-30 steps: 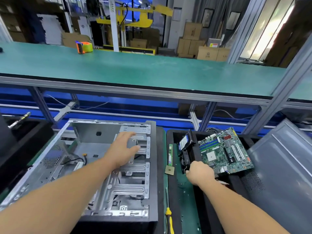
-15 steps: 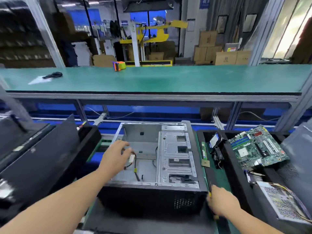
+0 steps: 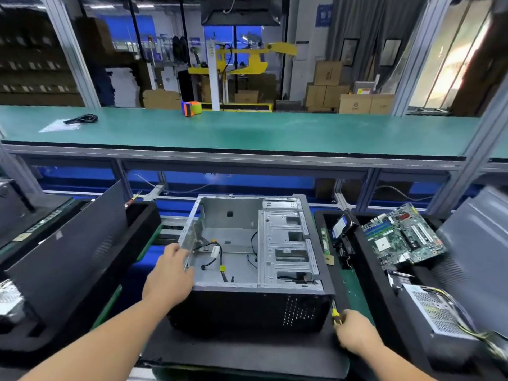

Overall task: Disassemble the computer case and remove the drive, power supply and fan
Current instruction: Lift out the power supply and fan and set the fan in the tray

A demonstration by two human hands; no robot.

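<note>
The open computer case (image 3: 247, 303) lies on its side in front of me, its grey metal interior showing a drive cage (image 3: 288, 243) and loose cables (image 3: 214, 251). My left hand (image 3: 170, 273) grips the case's left rear edge. My right hand (image 3: 354, 332) holds a yellow-handled screwdriver (image 3: 336, 316) at the case's near right corner. In the black tray (image 3: 365, 259) on the right stand a drive (image 3: 341, 224) upright, a green motherboard (image 3: 404, 237) and a silver power supply (image 3: 437, 312) with coloured wires.
A dark side panel (image 3: 68, 257) leans on the left over another black tray (image 3: 143, 215). A grey panel (image 3: 478, 243) stands at the far right. A memory stick (image 3: 325, 240) lies beside the case. A raised green shelf (image 3: 247, 130) with a tape dispenser (image 3: 190, 108) spans the back.
My left hand left the drive cage and took hold of the case's left edge. My right hand came out of the tray to the near right corner and now holds the screwdriver. The view pulled back.
</note>
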